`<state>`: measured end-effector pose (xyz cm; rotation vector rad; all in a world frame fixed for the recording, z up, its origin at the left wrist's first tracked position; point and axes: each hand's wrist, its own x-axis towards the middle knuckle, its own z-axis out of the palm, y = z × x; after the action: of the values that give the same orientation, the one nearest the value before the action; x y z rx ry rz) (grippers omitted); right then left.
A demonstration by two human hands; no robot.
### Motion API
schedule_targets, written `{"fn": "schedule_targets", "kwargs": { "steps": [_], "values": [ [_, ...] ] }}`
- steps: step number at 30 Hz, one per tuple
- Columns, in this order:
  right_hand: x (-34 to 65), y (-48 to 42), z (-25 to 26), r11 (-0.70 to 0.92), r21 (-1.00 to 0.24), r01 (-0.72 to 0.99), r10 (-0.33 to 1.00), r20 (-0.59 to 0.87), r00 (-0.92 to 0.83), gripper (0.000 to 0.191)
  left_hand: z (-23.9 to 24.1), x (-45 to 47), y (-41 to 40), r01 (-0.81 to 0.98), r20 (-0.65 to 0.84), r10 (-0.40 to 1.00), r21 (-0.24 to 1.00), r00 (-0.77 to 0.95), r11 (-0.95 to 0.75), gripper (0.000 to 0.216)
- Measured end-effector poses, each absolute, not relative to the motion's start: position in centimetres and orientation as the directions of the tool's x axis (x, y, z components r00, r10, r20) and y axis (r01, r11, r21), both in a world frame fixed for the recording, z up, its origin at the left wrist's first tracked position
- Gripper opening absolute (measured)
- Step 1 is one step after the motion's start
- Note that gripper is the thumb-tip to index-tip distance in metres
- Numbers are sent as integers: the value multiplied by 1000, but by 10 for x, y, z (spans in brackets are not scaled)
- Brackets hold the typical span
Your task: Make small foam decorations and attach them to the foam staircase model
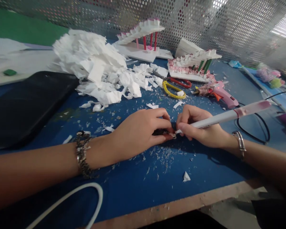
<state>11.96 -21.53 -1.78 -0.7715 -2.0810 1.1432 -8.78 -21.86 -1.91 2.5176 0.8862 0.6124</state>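
Observation:
My right hand is closed around a white marker pen with a pinkish end, tilted up to the right. Its tip meets a small scrap of white paper just above the blue table. Thumb and fingers of my left hand pinch that scrap from the other side. Most of the scrap is hidden by my fingertips. Fine paper shreds lie on the table below both hands.
Behind my hands are a heap of torn white paper, yellow-and-red-handled scissors and a pink glue gun. Two small stair models, one on red posts, another on green posts, stand further back. A black tray lies left.

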Motion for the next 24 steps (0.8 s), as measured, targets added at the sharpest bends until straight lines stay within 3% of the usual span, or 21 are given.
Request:
{"fn": "schedule_targets", "kwargs": {
  "steps": [24],
  "values": [
    [119, -213, -18, 496, -853, 166, 690, 271, -671, 22, -17, -89, -220, 487, 255, 658, 497, 709, -718, 9]
  ]
}}
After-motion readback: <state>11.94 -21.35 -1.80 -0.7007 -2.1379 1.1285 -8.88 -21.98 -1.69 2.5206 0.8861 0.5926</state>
